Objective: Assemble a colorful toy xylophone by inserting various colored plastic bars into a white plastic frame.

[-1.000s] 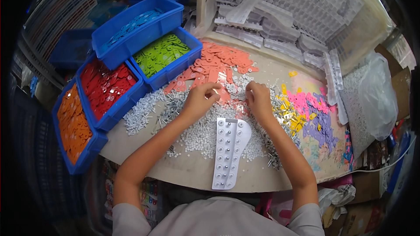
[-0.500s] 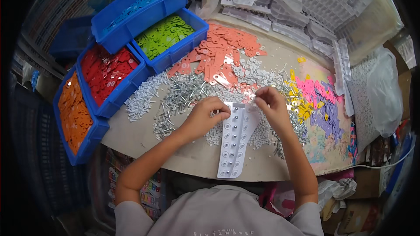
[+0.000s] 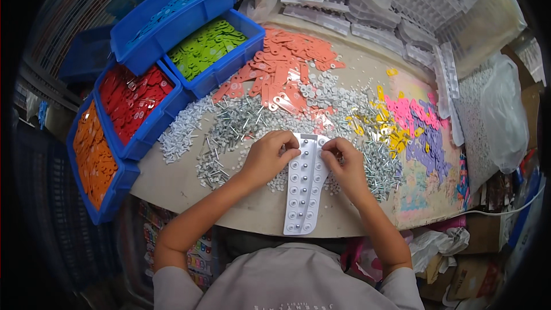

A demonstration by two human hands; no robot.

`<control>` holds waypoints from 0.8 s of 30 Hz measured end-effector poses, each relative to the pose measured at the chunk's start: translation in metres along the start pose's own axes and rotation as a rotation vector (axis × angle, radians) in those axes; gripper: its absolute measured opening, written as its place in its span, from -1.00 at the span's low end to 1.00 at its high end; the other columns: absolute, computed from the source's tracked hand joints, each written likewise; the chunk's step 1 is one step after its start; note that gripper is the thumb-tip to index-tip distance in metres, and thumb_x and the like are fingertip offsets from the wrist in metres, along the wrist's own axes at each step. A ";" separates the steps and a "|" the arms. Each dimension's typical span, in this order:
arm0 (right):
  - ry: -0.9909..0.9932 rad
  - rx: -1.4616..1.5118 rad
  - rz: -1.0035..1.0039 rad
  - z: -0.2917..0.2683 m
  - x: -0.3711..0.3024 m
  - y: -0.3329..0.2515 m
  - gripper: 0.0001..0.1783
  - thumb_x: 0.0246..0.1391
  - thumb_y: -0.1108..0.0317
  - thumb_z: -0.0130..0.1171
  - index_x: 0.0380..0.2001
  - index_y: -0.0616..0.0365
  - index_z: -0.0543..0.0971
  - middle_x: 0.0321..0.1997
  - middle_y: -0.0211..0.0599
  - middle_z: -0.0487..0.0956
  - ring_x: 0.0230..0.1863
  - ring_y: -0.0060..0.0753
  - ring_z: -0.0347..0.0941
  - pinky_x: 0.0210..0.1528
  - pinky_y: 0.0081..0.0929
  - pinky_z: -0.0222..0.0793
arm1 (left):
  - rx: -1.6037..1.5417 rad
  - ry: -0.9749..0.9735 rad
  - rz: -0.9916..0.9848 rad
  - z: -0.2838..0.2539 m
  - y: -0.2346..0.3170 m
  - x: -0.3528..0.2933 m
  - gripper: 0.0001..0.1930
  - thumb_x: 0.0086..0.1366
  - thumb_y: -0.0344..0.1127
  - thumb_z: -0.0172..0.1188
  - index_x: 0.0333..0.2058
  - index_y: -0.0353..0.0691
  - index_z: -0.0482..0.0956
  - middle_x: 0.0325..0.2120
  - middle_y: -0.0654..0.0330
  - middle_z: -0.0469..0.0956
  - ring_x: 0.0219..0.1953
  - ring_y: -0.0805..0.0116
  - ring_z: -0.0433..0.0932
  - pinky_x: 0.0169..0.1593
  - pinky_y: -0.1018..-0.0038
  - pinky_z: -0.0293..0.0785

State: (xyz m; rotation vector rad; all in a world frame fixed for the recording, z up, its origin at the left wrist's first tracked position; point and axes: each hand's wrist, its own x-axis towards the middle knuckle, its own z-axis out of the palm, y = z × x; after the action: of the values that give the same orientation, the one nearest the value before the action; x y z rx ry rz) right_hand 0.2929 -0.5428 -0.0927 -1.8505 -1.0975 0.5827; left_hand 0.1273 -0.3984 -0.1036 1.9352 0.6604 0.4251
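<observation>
A long white plastic holder (image 3: 304,189) lies on the table in front of me, widening on its right side toward the far end. Two columns of round sockets with white pieces in them run along its sides, and a row of shiny metal heads runs down its middle. My left hand (image 3: 268,158) has its fingers curled and pinched at the holder's upper left edge. At the upper right socket, the thumb and fingers of my right hand (image 3: 346,167) are drawn together. Whatever sits between the fingertips of either hand is hidden or too small to make out.
Piles of metal pins (image 3: 244,117), white plastic pegs (image 3: 181,129) and flat coral tabs (image 3: 281,74) spread beyond my hands. Blue bins (image 3: 133,144) of coloured tabs stand at left. Pink tabs (image 3: 410,112) and purple tabs (image 3: 427,152) lie right. White plastic racks (image 3: 367,11) are stacked behind.
My right hand has come down and nearer, from beyond the holder's far right corner to its upper right socket. The left hand stays at the upper left edge.
</observation>
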 end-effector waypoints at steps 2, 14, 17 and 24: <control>0.021 -0.056 -0.027 0.003 -0.002 0.001 -0.92 0.13 0.52 0.26 -0.30 0.26 0.58 -0.39 -0.35 0.56 -0.39 -0.61 0.43 -0.31 -0.59 0.37 | 0.090 0.069 0.178 0.002 -0.008 0.000 -0.88 0.14 -0.40 0.37 -0.37 -0.28 0.63 -0.44 0.22 0.53 -0.30 0.30 0.51 -0.22 0.40 0.44; 0.096 -0.500 -0.503 0.010 -0.008 0.006 -0.84 0.00 0.60 0.29 -0.30 0.25 0.60 -0.28 -0.18 0.53 -0.22 -0.12 0.47 -0.24 -0.33 0.44 | -0.026 0.068 0.210 0.001 -0.021 -0.005 -0.91 0.13 -0.43 0.39 -0.40 -0.29 0.66 -0.43 0.20 0.54 -0.28 0.22 0.50 -0.16 0.37 0.42; 0.110 -0.309 -0.368 0.009 -0.007 0.009 -0.84 -0.01 0.59 0.30 -0.30 0.25 0.60 -0.28 -0.17 0.53 -0.22 -0.12 0.47 -0.24 -0.33 0.44 | 0.036 0.035 0.232 -0.002 -0.017 -0.001 -0.90 0.12 -0.42 0.40 -0.39 -0.28 0.67 -0.43 0.20 0.55 -0.27 0.23 0.50 -0.14 0.36 0.42; 0.173 -0.219 -0.275 0.001 -0.005 0.010 -0.88 0.07 0.55 0.27 -0.29 0.25 0.57 -0.32 -0.16 0.55 -0.26 -0.14 0.48 -0.21 -0.32 0.42 | 0.305 -0.089 0.501 -0.022 -0.007 0.016 -0.90 0.11 -0.36 0.40 -0.40 -0.20 0.69 -0.41 0.22 0.57 -0.25 0.22 0.53 -0.09 0.31 0.41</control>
State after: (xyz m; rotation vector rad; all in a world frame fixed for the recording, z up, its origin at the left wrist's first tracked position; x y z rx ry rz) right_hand 0.2947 -0.5487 -0.1024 -1.8509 -1.3109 0.1448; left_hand 0.1251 -0.3704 -0.1005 2.3990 0.1781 0.5664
